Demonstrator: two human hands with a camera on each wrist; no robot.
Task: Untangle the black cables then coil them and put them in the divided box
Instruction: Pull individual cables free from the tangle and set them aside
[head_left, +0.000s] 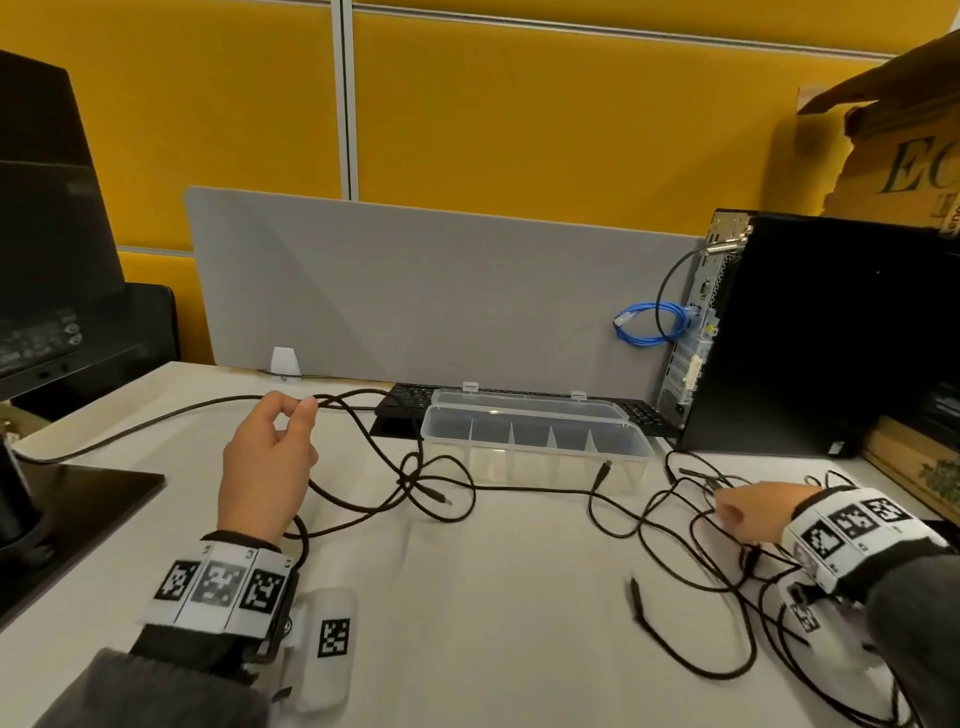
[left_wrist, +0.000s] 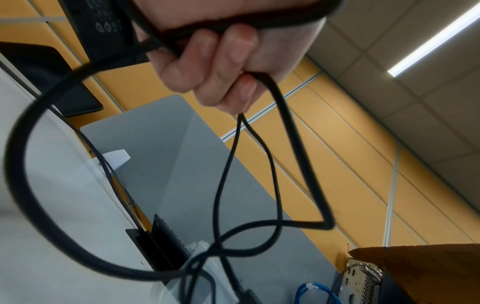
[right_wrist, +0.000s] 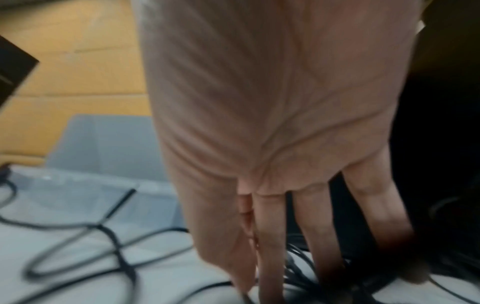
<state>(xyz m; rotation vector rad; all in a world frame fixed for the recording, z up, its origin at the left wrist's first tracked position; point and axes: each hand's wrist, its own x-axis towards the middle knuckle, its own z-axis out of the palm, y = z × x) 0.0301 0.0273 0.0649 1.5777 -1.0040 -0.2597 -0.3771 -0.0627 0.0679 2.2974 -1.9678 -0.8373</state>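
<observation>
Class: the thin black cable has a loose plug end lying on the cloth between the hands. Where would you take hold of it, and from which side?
Pinch the thin black cable just behind its plug, from above. That end lies flat and free, apart from the tangle under the right hand.

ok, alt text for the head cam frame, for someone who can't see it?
Left hand holds a thick black cable raised over a white desk, while the right hand reaches into thinner tangled cables. A clear divided box sits open behind, holding no cables.

One divided box (head_left: 535, 441), one keyboard (head_left: 410, 402), one blue cable (head_left: 647, 325), one computer tower (head_left: 810, 332), two hands (head_left: 265, 467).
</observation>
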